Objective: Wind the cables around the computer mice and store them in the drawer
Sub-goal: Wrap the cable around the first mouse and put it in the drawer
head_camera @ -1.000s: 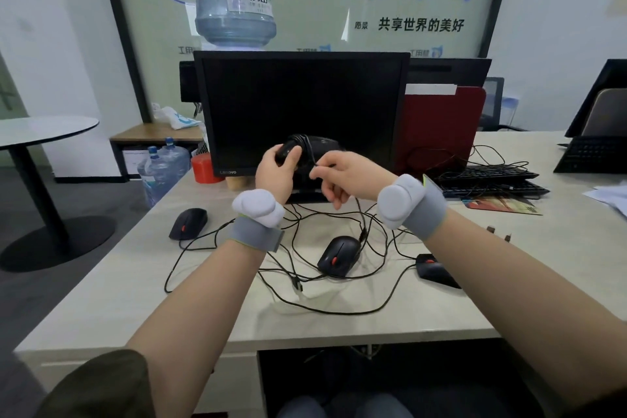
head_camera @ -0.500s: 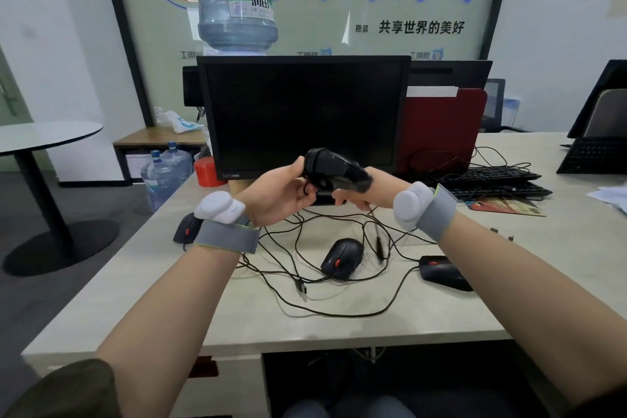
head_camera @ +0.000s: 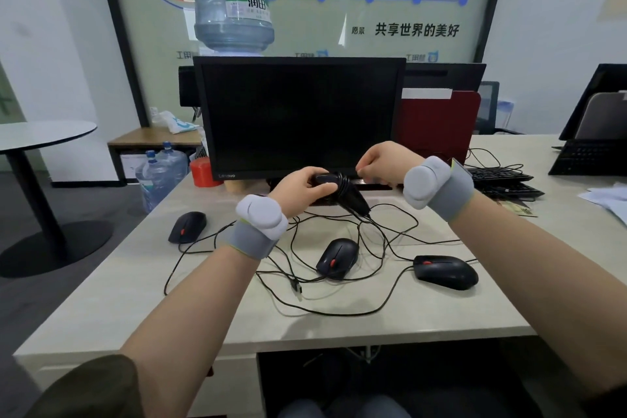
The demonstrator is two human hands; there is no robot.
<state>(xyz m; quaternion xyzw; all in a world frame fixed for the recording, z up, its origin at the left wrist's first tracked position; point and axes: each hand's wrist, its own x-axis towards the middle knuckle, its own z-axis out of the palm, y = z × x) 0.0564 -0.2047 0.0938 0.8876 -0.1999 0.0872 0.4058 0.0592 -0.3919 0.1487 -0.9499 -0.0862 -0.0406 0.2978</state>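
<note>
My left hand (head_camera: 300,192) grips a black mouse (head_camera: 349,192) held above the desk in front of the monitor, with turns of black cable around its middle. My right hand (head_camera: 385,163) pinches that cable just right of the mouse. Three more black mice lie on the desk: one at the left (head_camera: 187,227), one in the middle (head_camera: 337,258), one at the right (head_camera: 446,271). Their loose cables (head_camera: 373,241) lie tangled between them, with a USB plug (head_camera: 298,287) near the front. No drawer is visible.
A black monitor (head_camera: 300,115) stands behind my hands, with a red folder (head_camera: 441,125) and black keyboards (head_camera: 502,180) to its right. A red cup (head_camera: 202,173) sits left of the monitor. The desk's front edge (head_camera: 271,346) runs below my forearms. Water bottles stand on the floor at left.
The held mouse has turned and dropped lower toward the desk. My right hand has moved from under the mouse up and to the right, pulling the cable across it.
</note>
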